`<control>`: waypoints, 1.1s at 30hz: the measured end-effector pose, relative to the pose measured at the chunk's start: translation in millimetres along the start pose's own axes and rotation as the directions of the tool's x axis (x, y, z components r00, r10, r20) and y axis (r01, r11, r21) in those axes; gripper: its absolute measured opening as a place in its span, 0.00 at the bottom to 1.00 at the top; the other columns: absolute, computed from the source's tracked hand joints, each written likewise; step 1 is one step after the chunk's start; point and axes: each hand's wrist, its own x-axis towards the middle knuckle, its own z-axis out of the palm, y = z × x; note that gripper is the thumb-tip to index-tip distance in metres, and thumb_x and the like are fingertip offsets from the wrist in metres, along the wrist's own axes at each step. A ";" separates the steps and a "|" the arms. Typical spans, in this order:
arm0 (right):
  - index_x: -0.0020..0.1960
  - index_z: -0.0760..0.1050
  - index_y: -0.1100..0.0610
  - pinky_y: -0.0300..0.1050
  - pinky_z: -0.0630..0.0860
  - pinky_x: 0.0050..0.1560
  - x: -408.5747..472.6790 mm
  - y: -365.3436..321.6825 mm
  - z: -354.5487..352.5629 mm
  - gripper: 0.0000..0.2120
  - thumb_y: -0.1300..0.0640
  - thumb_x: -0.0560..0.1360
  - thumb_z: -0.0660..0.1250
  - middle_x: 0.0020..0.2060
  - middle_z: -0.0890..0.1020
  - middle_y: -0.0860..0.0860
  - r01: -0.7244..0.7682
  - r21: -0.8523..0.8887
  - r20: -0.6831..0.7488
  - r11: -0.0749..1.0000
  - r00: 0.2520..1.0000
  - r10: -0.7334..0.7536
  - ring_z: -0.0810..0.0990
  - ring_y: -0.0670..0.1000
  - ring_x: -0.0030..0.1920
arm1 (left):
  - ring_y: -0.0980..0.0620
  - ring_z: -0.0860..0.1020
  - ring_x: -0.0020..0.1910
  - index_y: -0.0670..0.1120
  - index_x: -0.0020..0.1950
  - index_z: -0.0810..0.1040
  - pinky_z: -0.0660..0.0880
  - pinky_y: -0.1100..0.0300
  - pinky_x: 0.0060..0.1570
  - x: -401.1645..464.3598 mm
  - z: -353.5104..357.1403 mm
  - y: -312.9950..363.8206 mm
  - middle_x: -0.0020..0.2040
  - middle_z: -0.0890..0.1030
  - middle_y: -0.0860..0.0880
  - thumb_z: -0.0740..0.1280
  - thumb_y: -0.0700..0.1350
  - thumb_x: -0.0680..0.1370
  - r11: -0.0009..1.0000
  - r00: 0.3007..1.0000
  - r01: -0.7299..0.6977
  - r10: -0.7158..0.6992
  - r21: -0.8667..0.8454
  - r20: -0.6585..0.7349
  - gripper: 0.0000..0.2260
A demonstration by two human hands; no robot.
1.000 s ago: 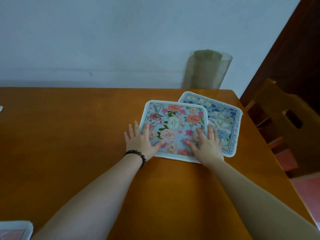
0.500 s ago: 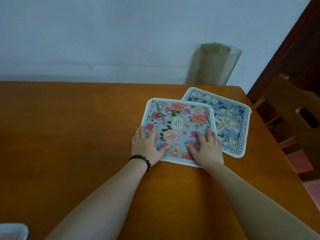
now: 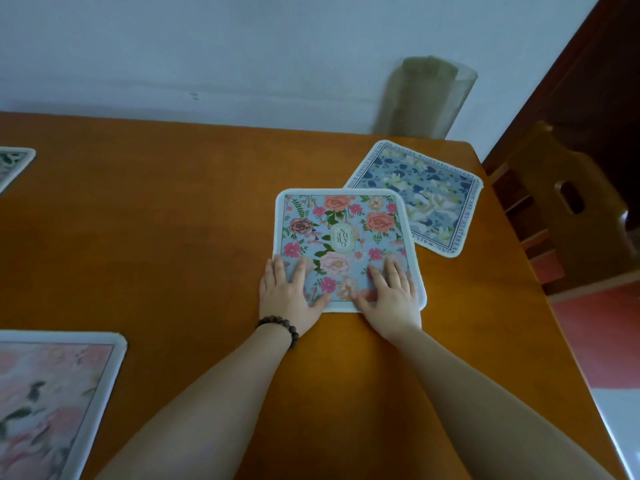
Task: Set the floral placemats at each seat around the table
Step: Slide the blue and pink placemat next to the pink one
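A floral placemat [image 3: 341,233] with pink and peach roses on pale blue lies flat on the orange wooden table [image 3: 156,237], right of centre. My left hand [image 3: 287,292], with a bead bracelet at the wrist, lies flat on its near left corner. My right hand [image 3: 391,296] lies flat on its near right corner. Fingers of both are spread, thumbs at the mat's near edge. A blue and white floral placemat [image 3: 426,192] sits turned at an angle by the far right corner, partly under the first one.
A pink floral placemat [image 3: 52,393] lies at the near left edge, and the corner of another mat [image 3: 14,164] shows at the far left. A wooden chair [image 3: 561,209] stands off the right side. A translucent rolled sheet [image 3: 426,98] leans on the wall behind.
Both hands slid the rose placemat toward me and squared it to the table, uncovering more of the blue mat. My view dropped, bringing the left-side mats into sight.
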 end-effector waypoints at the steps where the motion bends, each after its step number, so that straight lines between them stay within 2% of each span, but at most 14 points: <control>1: 0.77 0.55 0.47 0.53 0.39 0.75 -5.2 -1.5 0.2 0.37 0.29 0.74 0.54 0.79 0.48 0.51 0.004 0.002 0.006 1.000 1.000 -0.004 0.42 0.50 0.77 | 0.41 0.45 0.76 0.56 0.78 0.51 0.49 0.46 0.72 -7.3 -0.3 -0.2 0.78 0.48 0.40 0.57 0.73 0.71 1.000 1.000 0.002 -0.002 0.005 -0.004 0.41; 7: 0.76 0.56 0.41 0.62 0.38 0.74 -2.1 17.1 -15.2 0.35 0.28 0.73 0.55 0.79 0.49 0.48 0.012 0.026 0.055 1.000 0.998 -0.014 0.41 0.50 0.77 | 0.40 0.45 0.76 0.55 0.78 0.49 0.48 0.45 0.72 -13.3 -6.7 -1.5 0.78 0.45 0.40 0.58 0.73 0.71 1.000 1.000 -0.004 0.004 -0.005 0.025 0.42; 11: 0.76 0.54 0.41 0.62 0.42 0.75 29.3 36.8 -28.7 0.38 0.26 0.71 0.56 0.79 0.46 0.49 -0.026 0.044 0.028 0.999 0.999 0.024 0.40 0.53 0.77 | 0.39 0.42 0.76 0.57 0.78 0.44 0.45 0.44 0.73 21.0 -13.3 -7.5 0.78 0.41 0.40 0.55 0.77 0.68 1.000 1.000 0.020 -0.020 0.010 -0.004 0.45; 14: 0.77 0.49 0.40 0.61 0.41 0.74 60.5 40.8 -32.4 0.41 0.24 0.70 0.53 0.79 0.42 0.50 -0.012 0.023 0.013 1.000 1.000 0.012 0.39 0.55 0.77 | 0.38 0.40 0.76 0.57 0.78 0.42 0.44 0.42 0.73 56.4 -15.5 -8.0 0.78 0.40 0.40 0.51 0.79 0.66 0.998 0.999 0.031 -0.030 0.047 -0.021 0.47; 18: 0.77 0.46 0.39 0.61 0.40 0.73 94.0 37.6 -30.9 0.44 0.22 0.68 0.51 0.78 0.39 0.51 0.005 0.027 0.013 1.000 1.000 -0.005 0.37 0.58 0.77 | 0.36 0.39 0.75 0.59 0.77 0.41 0.43 0.41 0.73 96.7 -18.8 -2.2 0.78 0.38 0.41 0.52 0.79 0.65 0.998 0.999 0.036 -0.035 0.043 -0.023 0.47; 21: 0.78 0.48 0.41 0.59 0.41 0.74 109.7 33.5 -24.2 0.44 0.22 0.68 0.52 0.78 0.39 0.52 0.009 0.013 0.022 1.000 1.000 -0.010 0.38 0.59 0.77 | 0.37 0.42 0.76 0.60 0.77 0.42 0.48 0.42 0.73 111.0 -17.8 6.1 0.78 0.39 0.42 0.55 0.78 0.67 1.000 1.000 0.028 -0.028 0.004 0.014 0.45; 26: 0.77 0.54 0.41 0.61 0.44 0.73 105.7 24.3 -6.5 0.40 0.24 0.70 0.49 0.79 0.46 0.51 0.076 -0.098 -0.051 0.992 0.995 -0.081 0.43 0.54 0.77 | 0.35 0.45 0.75 0.59 0.78 0.51 0.48 0.42 0.73 100.1 -10.1 14.2 0.79 0.47 0.43 0.49 0.79 0.66 0.991 0.998 0.007 -0.015 0.134 0.057 0.44; 30: 0.76 0.57 0.40 0.61 0.47 0.73 88.0 26.2 0.6 0.41 0.23 0.68 0.46 0.79 0.50 0.51 0.057 -0.068 -0.089 0.996 0.994 -0.063 0.44 0.52 0.77 | 0.34 0.46 0.75 0.59 0.77 0.53 0.48 0.42 0.72 84.2 -12.1 11.7 0.79 0.48 0.43 0.50 0.79 0.66 0.993 0.999 0.001 -0.007 0.121 0.050 0.44; 33: 0.76 0.56 0.41 0.59 0.45 0.73 65.8 26.0 4.0 0.42 0.22 0.68 0.44 0.78 0.51 0.52 0.063 -0.058 -0.088 0.996 0.994 -0.068 0.45 0.52 0.77 | 0.34 0.46 0.75 0.59 0.77 0.54 0.48 0.42 0.72 61.0 -11.0 8.4 0.78 0.49 0.42 0.51 0.78 0.67 0.994 0.999 -0.004 -0.001 0.106 0.047 0.42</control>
